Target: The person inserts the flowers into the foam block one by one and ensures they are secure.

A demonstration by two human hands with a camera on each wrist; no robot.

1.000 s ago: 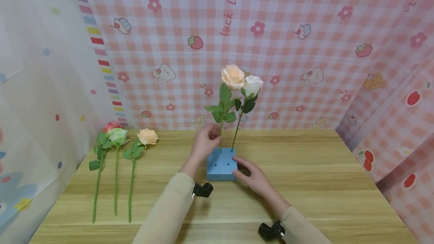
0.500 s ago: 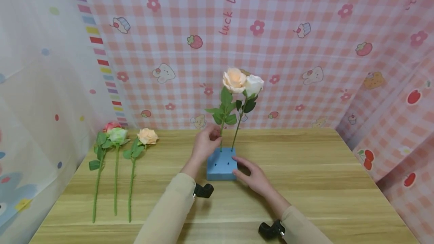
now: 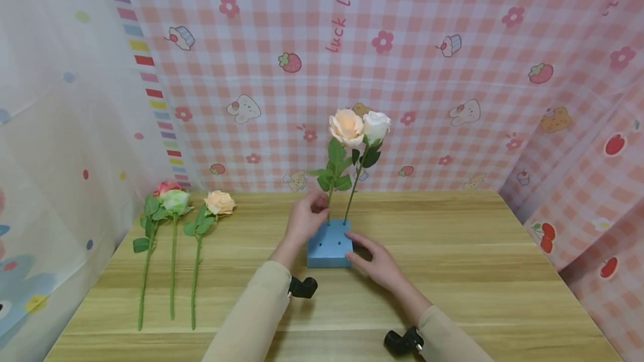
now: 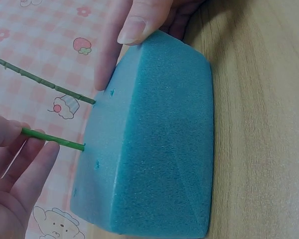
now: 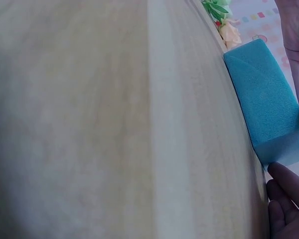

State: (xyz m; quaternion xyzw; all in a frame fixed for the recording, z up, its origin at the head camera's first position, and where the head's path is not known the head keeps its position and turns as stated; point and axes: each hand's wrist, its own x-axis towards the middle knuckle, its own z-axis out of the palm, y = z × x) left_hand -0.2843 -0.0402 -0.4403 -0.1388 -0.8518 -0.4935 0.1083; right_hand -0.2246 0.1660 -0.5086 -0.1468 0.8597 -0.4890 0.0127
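Note:
A blue foam block (image 3: 328, 256) with small holes in its top sits on the table. Two artificial roses stand in its back holes, a peach rose (image 3: 346, 127) and, to its right, a white rose (image 3: 376, 126). My left hand (image 3: 305, 218) pinches the peach rose's green stem (image 4: 55, 139) between thumb and fingers, just above the foam. My right hand (image 3: 376, 261) holds the block's right side, with the thumb (image 4: 134, 29) at the near top edge and a finger reaching along the top. The lower stem ends are hidden inside the foam.
Three more artificial roses lie at the left of the wooden table (image 3: 453, 250): a pink rose (image 3: 167, 187), a light green rose (image 3: 175, 201) and another peach rose (image 3: 219, 203). A pink checked curtain (image 3: 427, 88) hangs behind the table.
The upright peach rose has sunk lower, its bloom now about level with the white one. My left hand has dipped slightly with the stem. My right hand stays on the block.

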